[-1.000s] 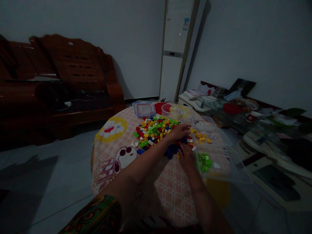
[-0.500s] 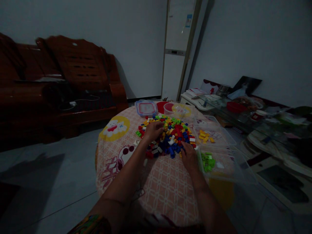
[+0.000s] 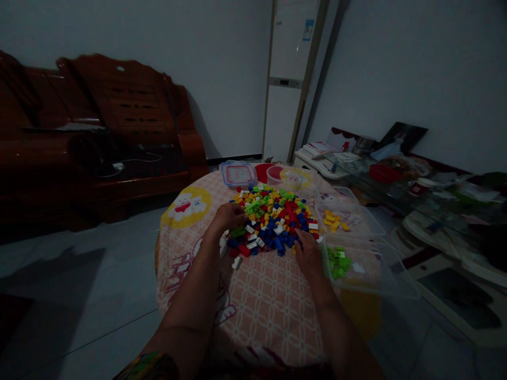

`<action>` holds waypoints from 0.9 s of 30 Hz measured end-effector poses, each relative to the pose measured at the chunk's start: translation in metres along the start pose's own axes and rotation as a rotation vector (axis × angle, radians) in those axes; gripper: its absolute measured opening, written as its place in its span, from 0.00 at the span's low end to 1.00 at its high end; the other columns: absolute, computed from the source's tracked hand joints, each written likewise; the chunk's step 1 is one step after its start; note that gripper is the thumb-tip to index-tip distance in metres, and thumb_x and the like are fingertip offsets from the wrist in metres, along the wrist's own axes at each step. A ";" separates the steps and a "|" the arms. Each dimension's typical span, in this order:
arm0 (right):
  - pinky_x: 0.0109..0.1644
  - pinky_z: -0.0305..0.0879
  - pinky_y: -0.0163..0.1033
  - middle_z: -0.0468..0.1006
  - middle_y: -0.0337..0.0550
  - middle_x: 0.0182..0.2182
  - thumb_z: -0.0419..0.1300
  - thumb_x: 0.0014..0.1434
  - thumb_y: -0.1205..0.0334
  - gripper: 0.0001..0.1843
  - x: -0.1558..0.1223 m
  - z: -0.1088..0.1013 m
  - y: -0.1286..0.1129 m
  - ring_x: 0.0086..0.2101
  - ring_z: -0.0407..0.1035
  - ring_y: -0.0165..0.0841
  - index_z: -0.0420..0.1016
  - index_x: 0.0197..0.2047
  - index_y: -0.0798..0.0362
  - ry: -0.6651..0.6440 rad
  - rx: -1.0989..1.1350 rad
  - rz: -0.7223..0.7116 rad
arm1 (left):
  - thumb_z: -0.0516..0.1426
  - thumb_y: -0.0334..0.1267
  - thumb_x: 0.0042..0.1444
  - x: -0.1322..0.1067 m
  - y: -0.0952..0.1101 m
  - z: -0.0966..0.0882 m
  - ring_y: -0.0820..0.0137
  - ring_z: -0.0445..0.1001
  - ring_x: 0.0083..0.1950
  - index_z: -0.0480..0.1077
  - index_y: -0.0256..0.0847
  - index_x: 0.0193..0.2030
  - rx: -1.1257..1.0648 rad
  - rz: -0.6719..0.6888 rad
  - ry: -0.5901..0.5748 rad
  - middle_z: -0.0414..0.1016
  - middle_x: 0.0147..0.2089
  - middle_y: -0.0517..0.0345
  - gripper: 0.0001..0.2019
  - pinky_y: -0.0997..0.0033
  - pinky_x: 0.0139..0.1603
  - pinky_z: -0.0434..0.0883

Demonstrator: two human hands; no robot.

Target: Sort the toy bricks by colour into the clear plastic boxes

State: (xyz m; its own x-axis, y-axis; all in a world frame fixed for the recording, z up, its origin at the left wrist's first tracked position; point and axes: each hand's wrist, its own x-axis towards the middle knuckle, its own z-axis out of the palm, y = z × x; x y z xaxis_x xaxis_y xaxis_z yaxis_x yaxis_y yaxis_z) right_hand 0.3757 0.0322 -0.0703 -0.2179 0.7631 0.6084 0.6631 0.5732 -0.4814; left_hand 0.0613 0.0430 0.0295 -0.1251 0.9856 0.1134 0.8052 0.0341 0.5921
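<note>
A heap of mixed toy building bricks in red, blue, yellow, green and white lies on the round table. My left hand is at the heap's left edge, its fingers bent together; whatever they may hold is hidden. Just below those fingers shows a dark green brick. At the heap's right edge rests my right hand, thumb and fingers apart, fingertips by blue and yellow bricks. A white brick lies apart at the near left of the heap.
Right of the heap, one clear plastic tray holds yellow bricks and another holds green bricks. Behind the heap stand a blue-rimmed lidded box and a clear round tub. A cluttered glass table is at the right.
My left hand has moved left, from over the heap to its left edge, uncovering green and white bricks. My right hand stays in nearly the same place.
</note>
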 end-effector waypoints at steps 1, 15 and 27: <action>0.61 0.67 0.56 0.79 0.55 0.53 0.51 0.66 0.63 0.22 0.000 0.000 0.000 0.53 0.71 0.44 0.75 0.60 0.55 -0.002 -0.001 -0.004 | 0.62 0.46 0.46 0.000 -0.002 0.000 0.66 0.74 0.33 0.79 0.41 0.27 -0.039 -0.005 0.008 0.78 0.27 0.58 0.10 0.72 0.32 0.61; 0.60 0.68 0.54 0.79 0.55 0.51 0.51 0.66 0.64 0.22 0.000 0.003 -0.001 0.52 0.71 0.43 0.75 0.59 0.54 0.038 0.017 -0.018 | 0.61 0.56 0.46 0.008 0.010 0.022 0.75 0.67 0.21 0.69 0.38 0.26 -0.664 -0.046 -0.051 0.71 0.21 0.61 0.20 0.76 0.24 0.63; 0.59 0.68 0.56 0.79 0.57 0.52 0.50 0.66 0.62 0.22 0.000 0.005 0.004 0.52 0.71 0.45 0.75 0.58 0.56 0.030 -0.026 -0.049 | 0.58 0.40 0.55 0.043 0.138 0.103 0.74 0.71 0.26 0.75 0.33 0.31 -0.666 0.313 -0.301 0.75 0.25 0.58 0.11 0.75 0.30 0.69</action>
State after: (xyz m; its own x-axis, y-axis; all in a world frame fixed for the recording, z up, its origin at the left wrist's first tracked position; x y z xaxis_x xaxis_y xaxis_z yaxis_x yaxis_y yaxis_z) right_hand 0.3747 0.0362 -0.0756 -0.2291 0.7248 0.6497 0.6707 0.6013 -0.4343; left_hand 0.2268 0.1066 0.0344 0.2882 0.9387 0.1889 0.2489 -0.2639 0.9319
